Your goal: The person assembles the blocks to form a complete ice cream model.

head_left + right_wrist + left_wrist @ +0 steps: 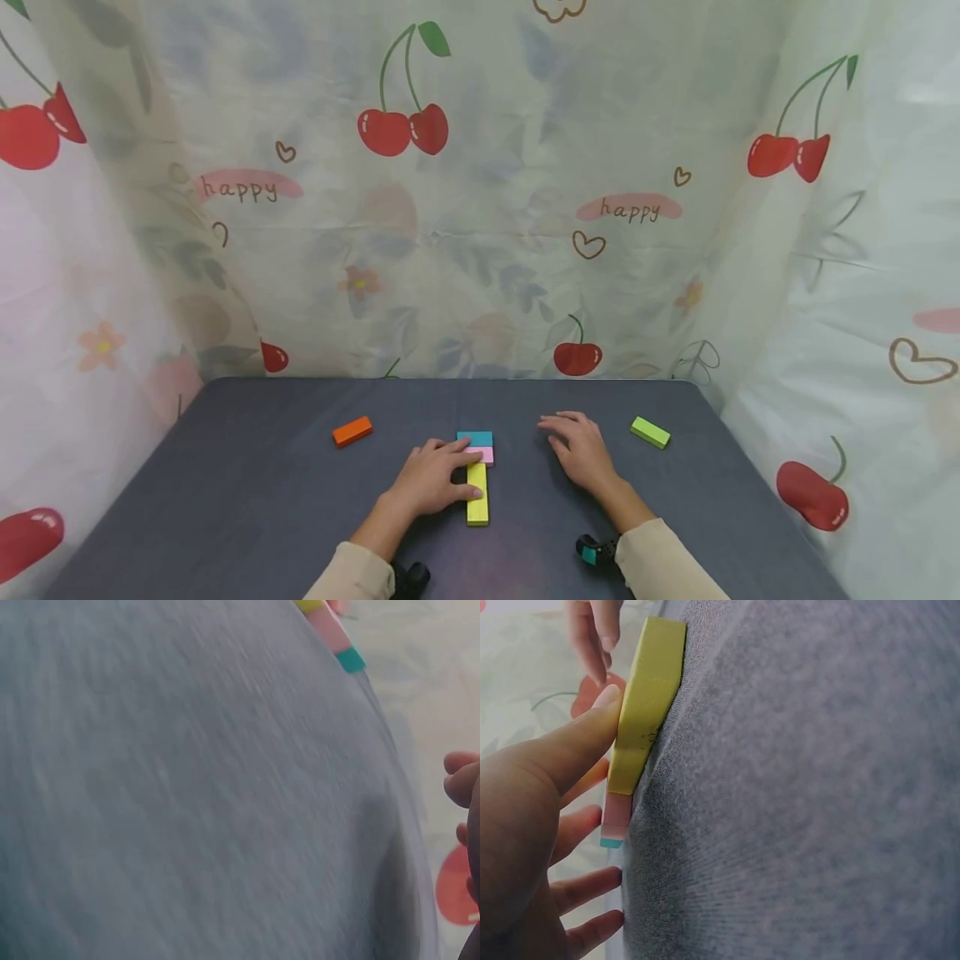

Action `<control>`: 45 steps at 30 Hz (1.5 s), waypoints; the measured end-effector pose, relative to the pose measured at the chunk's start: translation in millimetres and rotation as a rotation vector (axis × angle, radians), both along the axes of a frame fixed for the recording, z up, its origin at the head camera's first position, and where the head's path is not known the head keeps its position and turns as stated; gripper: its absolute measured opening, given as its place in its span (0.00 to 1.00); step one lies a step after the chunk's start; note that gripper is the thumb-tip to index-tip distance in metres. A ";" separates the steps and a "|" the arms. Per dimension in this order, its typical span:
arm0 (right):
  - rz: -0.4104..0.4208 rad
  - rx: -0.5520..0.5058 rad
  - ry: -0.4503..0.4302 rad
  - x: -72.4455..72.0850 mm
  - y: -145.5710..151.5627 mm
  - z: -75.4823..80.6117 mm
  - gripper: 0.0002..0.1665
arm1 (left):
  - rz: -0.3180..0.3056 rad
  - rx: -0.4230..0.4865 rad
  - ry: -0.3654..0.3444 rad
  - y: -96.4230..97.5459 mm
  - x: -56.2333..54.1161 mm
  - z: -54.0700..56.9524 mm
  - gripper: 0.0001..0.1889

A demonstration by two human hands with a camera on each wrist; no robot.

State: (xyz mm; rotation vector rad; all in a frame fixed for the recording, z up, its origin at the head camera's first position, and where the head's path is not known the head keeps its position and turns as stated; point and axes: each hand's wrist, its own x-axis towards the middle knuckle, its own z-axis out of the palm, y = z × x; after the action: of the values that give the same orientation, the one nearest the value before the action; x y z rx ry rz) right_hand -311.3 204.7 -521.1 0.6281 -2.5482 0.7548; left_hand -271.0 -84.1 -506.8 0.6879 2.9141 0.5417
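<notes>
A left hand [429,482], fingers spread, touches a yellow block [477,511] its slipping thumb could skew, opposite a loose-fingered right hand [583,452].

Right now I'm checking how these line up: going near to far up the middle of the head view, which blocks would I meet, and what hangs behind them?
Yellow block → pink block → blue block → curtain.
</notes>
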 end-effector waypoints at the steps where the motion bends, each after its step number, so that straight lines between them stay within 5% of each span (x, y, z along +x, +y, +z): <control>1: -0.006 0.002 0.003 -0.8 3.5 0.6 0.17 | 0.000 0.001 0.001 -0.4 0.0 0.0 0.34; 22: -0.235 0.143 -0.049 -15.8 73.7 14.5 0.18 | 0.006 -0.004 0.007 0.9 2.5 1.5 0.34; 37: -0.412 0.092 0.008 -3.7 105.5 4.7 0.20 | 0.018 0.002 -0.006 1.1 1.1 0.4 0.34; 45: -0.486 0.088 -0.074 4.0 119.1 3.3 0.20 | 0.018 0.010 -0.016 0.3 1.6 0.0 0.34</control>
State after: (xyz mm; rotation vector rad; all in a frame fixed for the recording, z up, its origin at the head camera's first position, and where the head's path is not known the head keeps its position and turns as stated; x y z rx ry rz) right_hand -307.4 323.8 -517.8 -0.0074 -2.6516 0.5020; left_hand -269.3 -83.7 -506.9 0.6559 2.9075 0.5615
